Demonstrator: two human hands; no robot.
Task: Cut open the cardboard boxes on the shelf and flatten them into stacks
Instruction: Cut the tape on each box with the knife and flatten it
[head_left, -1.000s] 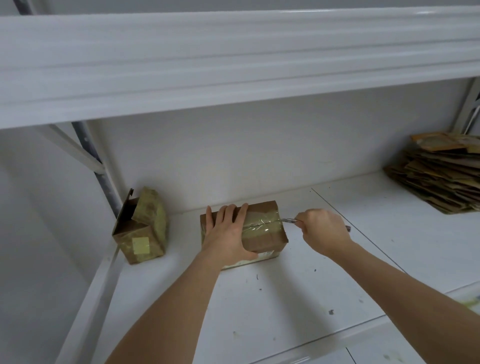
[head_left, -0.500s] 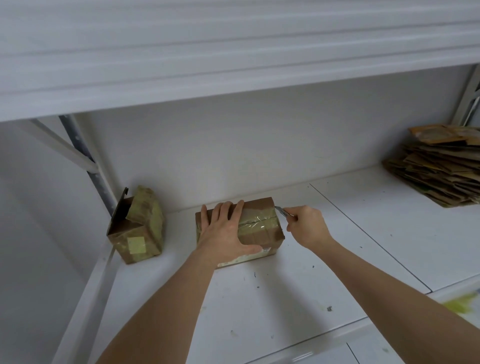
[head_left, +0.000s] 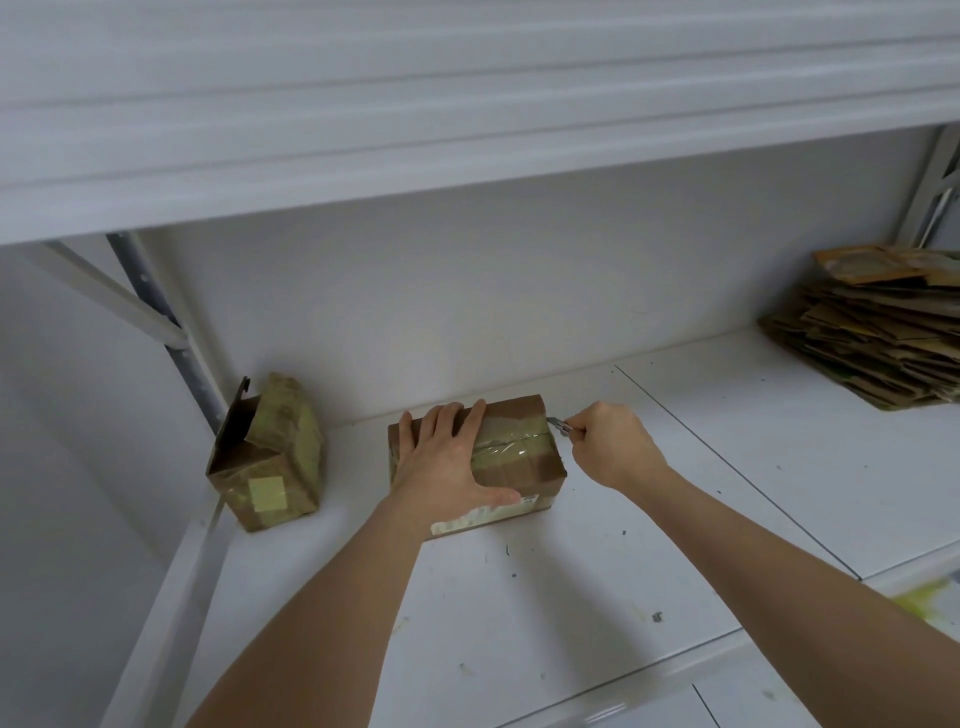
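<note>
A taped brown cardboard box (head_left: 519, 457) lies on the white shelf (head_left: 571, 571), near the back wall. My left hand (head_left: 447, 462) presses flat on its top left part, fingers straight. My right hand (head_left: 610, 447) grips a small metal cutter (head_left: 560, 425), whose tip touches the box's upper right edge at the end of the tape seam. A cut line runs along the clear tape on the box top.
A second brown box (head_left: 270, 457) with an open flap stands at the left by the shelf upright. A stack of flattened cardboard (head_left: 878, 338) sits at the far right. The upper shelf's white beam (head_left: 467, 104) hangs overhead.
My right hand drew the cutter off the top of the box to its upper right edge. The left hand stayed pressed on the box.
</note>
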